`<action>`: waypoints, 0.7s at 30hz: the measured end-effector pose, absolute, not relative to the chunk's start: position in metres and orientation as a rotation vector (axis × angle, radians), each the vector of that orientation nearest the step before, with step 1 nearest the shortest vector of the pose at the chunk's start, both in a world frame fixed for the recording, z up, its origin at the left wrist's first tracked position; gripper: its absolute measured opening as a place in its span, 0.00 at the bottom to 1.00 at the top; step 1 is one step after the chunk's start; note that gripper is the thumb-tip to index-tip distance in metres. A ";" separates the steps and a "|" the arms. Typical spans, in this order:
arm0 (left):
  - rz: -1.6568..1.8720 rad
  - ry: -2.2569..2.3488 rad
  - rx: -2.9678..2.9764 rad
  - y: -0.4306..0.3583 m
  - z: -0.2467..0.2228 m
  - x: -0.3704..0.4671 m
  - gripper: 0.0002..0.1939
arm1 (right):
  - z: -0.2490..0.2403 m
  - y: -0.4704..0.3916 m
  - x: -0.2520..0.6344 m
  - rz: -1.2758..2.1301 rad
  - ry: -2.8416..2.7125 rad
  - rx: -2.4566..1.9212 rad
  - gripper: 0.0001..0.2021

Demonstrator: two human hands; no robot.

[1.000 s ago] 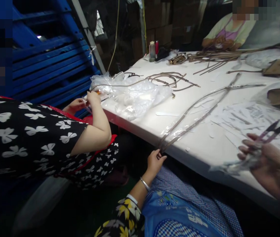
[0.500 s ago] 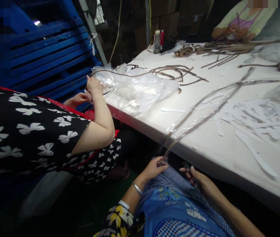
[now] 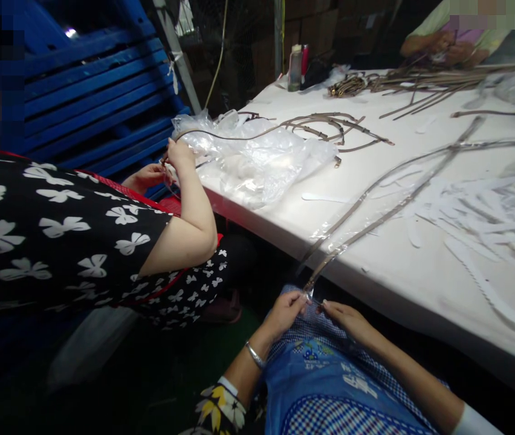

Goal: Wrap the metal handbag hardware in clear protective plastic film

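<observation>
My left hand [image 3: 290, 311] is closed, thumb and fingers pinching the near end of a long brown strap [image 3: 384, 217]. Clear plastic film shines along parts of this strap, which runs over the table edge and across the tabletop. Just right of that end, my right hand [image 3: 341, 315] is closed around a small dark pointed tool [image 3: 315, 302]. Its tip reaches toward the strap end by my left fingers; its exact kind is too small to make out. Both hands are above my blue checked apron [image 3: 325, 368].
White paper strips [image 3: 479, 211] lie heaped on the white table [image 3: 257, 226]. Clear plastic bags [image 3: 257, 163] and coiled brown straps [image 3: 321, 124] are farther back. A co-worker's hands [image 3: 173, 160] work at the left; another person's hands [image 3: 448, 48] are across the table. Bottles [image 3: 294, 66] stand behind.
My right hand has moved left with the dark tool, up to the strap end in my left hand. My left hand keeps its pinch. The view has shifted slightly.
</observation>
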State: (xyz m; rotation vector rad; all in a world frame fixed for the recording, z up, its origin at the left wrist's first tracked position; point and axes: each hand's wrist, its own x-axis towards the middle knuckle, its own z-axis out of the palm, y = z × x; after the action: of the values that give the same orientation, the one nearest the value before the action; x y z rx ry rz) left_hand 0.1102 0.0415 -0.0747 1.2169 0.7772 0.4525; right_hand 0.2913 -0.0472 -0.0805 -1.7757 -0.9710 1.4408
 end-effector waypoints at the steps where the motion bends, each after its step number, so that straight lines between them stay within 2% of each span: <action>1: 0.454 0.776 1.219 0.041 -0.075 0.110 0.19 | -0.080 -0.046 0.289 1.453 -0.957 -1.760 0.29; 8: 0.471 0.771 1.220 0.043 -0.074 0.107 0.19 | -0.065 -0.036 0.281 1.563 -0.833 -1.598 0.28; 21: 0.480 0.817 1.262 0.045 -0.067 0.102 0.19 | -0.056 -0.032 0.279 1.571 -0.846 -1.674 0.30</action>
State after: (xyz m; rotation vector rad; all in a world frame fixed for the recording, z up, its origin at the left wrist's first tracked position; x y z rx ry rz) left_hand 0.1025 0.0448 -0.0669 1.2616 0.8170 0.4805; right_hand 0.2791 -0.0317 -0.0557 -1.6739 -0.8464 1.5712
